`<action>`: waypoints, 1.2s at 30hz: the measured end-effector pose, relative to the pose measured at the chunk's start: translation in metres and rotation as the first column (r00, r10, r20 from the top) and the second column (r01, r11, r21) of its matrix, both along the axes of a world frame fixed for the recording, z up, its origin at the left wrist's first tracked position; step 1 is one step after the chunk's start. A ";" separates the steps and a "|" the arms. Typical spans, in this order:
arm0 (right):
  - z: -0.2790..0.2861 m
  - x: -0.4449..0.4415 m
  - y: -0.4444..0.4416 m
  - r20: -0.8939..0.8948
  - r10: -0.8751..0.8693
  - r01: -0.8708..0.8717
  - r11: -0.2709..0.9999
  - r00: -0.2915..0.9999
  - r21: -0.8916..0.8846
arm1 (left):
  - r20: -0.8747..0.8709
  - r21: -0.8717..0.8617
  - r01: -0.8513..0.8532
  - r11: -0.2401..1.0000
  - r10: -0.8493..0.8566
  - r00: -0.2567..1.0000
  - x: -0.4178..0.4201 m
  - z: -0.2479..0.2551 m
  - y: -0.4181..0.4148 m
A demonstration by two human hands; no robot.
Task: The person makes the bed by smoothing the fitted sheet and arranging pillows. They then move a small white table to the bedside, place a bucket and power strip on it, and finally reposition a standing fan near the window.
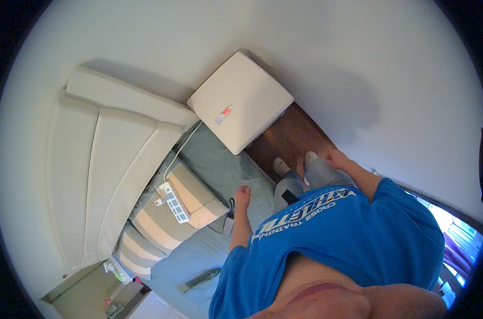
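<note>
My left hand [243, 194] hangs above the edge of the bed [225, 159], its fingers loosely bent, with nothing seen in it. By my right thigh is my right hand [338, 158], with curled fingers; its palm is turned away, so I cannot tell whether anything is inside. Ahead stands a cream bedside table [249, 87], out of contact with both hands. On its top lies a small white and orange-red tube [224, 114]. A white power strip [174, 202] rests on a striped pillow [193, 187], with a white plug or adapter [159, 202] at its side.
A pale cable [181, 149] runs from the strip past the cream headboard [121, 131]. Dark wooden floor [293, 129] shows between the bed and the white wall [345, 60]. Another striped pillow [139, 249] is farther left. A small box [228, 226] lies beside my left forearm.
</note>
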State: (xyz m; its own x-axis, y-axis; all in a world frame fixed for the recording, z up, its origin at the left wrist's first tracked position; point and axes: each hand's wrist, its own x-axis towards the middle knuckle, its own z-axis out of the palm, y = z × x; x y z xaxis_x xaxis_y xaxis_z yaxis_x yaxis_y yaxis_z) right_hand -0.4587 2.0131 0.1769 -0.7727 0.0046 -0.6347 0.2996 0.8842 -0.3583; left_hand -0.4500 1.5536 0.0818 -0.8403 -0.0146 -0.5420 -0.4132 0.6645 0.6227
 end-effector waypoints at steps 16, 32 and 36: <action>0.025 0.231 0.085 -0.106 -0.201 0.175 0.961 0.974 -0.212 | -0.029 0.556 0.093 0.826 -0.092 0.995 0.054 0.117 0.248; 0.050 0.495 0.209 0.212 -0.959 0.819 -0.271 -0.187 -0.505 | 0.268 0.391 0.683 0.617 -0.787 0.557 0.183 0.179 0.379; 0.091 0.508 0.292 0.125 -0.758 0.518 -0.546 -0.639 -0.658 | 0.281 0.273 0.730 0.626 -0.778 0.562 0.154 0.183 0.393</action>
State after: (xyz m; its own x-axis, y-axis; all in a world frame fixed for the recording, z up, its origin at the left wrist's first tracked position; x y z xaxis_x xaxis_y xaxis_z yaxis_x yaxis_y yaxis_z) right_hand 0.0491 2.3055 0.2684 0.1362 0.8095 -0.5711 0.0633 -0.5824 -0.8104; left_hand -0.2965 1.9465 0.2653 -0.2728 0.6163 -0.7388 0.0115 0.7699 0.6380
